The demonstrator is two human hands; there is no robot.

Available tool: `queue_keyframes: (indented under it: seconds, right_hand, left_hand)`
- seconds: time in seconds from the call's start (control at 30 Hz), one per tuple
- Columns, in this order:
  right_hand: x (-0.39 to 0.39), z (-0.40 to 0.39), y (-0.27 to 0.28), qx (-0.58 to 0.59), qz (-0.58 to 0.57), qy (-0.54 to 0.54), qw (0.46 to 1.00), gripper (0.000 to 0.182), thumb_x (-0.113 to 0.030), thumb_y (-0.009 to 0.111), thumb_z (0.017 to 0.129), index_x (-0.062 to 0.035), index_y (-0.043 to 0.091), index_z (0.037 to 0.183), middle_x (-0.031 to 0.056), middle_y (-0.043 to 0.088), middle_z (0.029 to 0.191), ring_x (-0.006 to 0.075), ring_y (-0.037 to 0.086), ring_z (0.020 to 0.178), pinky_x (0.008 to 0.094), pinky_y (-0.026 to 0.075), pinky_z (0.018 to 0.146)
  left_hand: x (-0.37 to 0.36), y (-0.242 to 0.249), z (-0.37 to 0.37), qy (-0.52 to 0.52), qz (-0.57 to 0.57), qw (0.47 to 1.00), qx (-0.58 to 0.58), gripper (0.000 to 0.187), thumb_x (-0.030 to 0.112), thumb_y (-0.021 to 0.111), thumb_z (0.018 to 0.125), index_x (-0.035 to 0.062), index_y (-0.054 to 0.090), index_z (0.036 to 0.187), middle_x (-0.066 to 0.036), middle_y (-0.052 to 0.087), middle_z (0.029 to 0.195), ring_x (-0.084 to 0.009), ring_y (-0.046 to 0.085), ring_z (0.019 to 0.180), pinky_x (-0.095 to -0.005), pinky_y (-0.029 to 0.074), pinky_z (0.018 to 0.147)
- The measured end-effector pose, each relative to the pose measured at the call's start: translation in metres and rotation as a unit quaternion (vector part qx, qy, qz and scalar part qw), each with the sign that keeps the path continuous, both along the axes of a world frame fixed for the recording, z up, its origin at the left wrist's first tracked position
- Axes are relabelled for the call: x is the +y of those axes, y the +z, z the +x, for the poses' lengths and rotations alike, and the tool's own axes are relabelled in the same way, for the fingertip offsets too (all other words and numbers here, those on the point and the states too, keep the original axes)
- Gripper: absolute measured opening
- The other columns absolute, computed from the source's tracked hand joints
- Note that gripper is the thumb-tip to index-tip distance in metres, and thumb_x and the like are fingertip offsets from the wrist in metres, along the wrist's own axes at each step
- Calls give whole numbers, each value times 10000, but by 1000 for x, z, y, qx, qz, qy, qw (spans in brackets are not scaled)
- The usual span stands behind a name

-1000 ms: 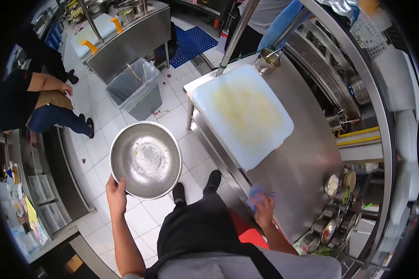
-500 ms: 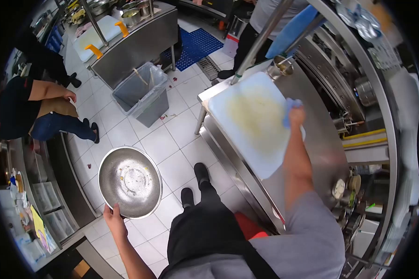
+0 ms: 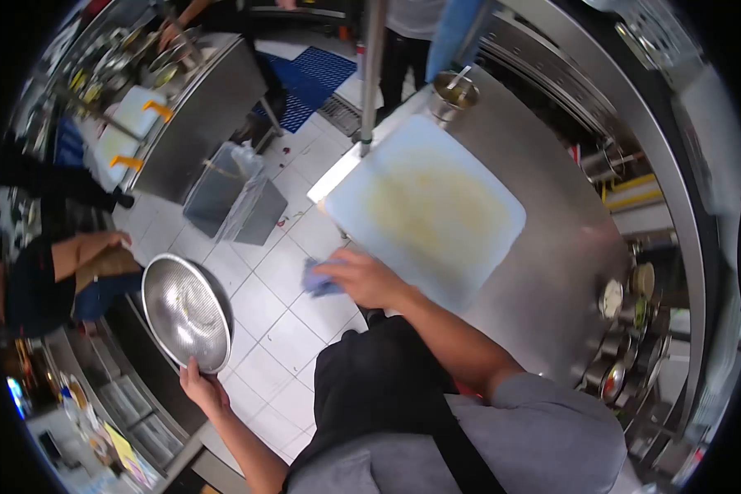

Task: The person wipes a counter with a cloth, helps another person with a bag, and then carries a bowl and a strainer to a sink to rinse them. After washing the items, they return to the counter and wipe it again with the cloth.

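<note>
The left hand (image 3: 206,391) has its grip closed on the near rim of the colander (image 3: 181,306), which is tilted and held out over the floor (image 3: 276,339) at the left. The right hand (image 3: 369,278) grips a bunched blue cloth (image 3: 321,280), blurred, just off the left edge of the counter (image 3: 552,218). A stained cutting board (image 3: 436,210) lies on that counter, with a metal pot (image 3: 454,97) near its far corner. The grey bin (image 3: 263,221) stands farther off at the left.

Held by one edge, the colander would likely want to swing; a firm pinch and a steady wrist should keep it in check, well clear of the co-worker (image 3: 34,284) at the left. The cloth seems best gathered into the palm, so no loose fold drags on the board or floor.

No brand or label can be read; a yellow sheet (image 3: 122,453) at the near left is too small to make out.
</note>
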State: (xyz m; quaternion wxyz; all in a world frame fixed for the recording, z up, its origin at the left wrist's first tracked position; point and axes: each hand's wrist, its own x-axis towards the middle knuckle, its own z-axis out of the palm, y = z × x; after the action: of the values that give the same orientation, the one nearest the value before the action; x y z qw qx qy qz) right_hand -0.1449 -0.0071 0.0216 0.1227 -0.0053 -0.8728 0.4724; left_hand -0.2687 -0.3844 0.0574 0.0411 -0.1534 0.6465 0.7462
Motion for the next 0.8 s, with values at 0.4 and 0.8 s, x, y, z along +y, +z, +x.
queue_keyframes:
  seconds: [0.4,0.8]
  right_hand:
    - [3,34,-97,-32,193,-466,863,209,-145,482,896,-103,630,1038,147,652,885,349,648,820,485,508,735]
    - [-8,169,8,-3,104,-525,844,309,-177,470,942,-118,578,1226,134,640,1042,326,612,938,422,511,787]
  left_hand:
    - [8,-31,-47,-107,-24,994,-9,296,121,555,919,-61,532,1151,-169,614,1080,-252,649,910,-352,547,735]
    - [-61,-53,-68,-189,-56,980,-8,332,103,524,923,-52,517,1217,-173,620,1075,-242,656,840,-349,572,655]
